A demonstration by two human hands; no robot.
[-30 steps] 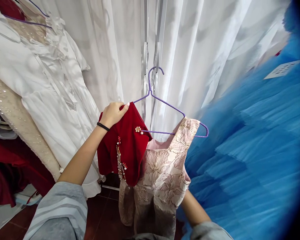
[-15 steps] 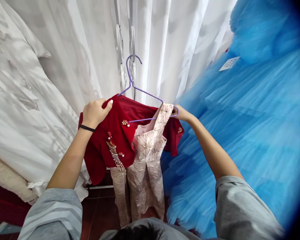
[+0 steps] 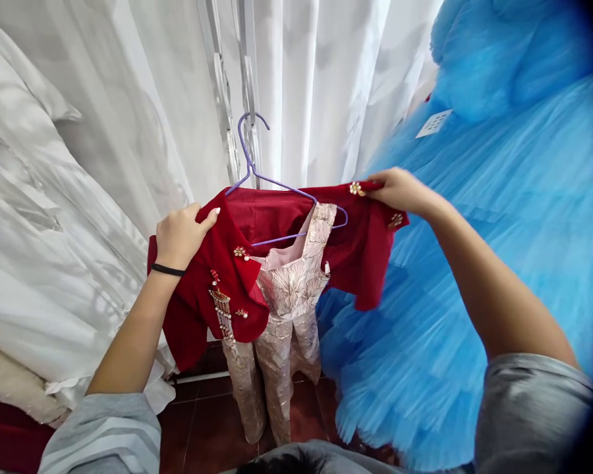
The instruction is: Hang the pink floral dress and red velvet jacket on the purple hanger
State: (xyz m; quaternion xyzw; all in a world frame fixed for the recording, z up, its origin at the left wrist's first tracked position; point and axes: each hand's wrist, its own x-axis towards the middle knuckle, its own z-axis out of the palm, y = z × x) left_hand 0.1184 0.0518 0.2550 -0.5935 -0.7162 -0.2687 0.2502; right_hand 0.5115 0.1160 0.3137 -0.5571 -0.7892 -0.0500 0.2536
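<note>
A purple wire hanger [image 3: 281, 185] hooks onto a white metal bar. From it hangs a pale pink-gold brocade outfit [image 3: 291, 286] with trouser-like legs; one strap is over the hanger's right arm. Behind and around it is a red jacket [image 3: 182, 316] with beaded ornaments. My left hand [image 3: 180, 234] grips the jacket's left shoulder, fingers hidden behind the cloth, thumb on top. Out to the right, my right hand [image 3: 400, 191] pinches the jacket's other edge by a gold flower ornament [image 3: 356, 188]. That side of the jacket is spread out, away from the hanger's right end.
A large blue tulle gown [image 3: 504, 250] with a white tag [image 3: 433, 123] fills the right side. White garments [image 3: 24, 197] hang on the left. A white curtain [image 3: 321, 85] covers the back. Dark red floor tiles [image 3: 202, 421] show below.
My right hand has moved right and up from the hanger's right end, pulling the jacket's right side outward. My left hand keeps its hold on the left shoulder.
</note>
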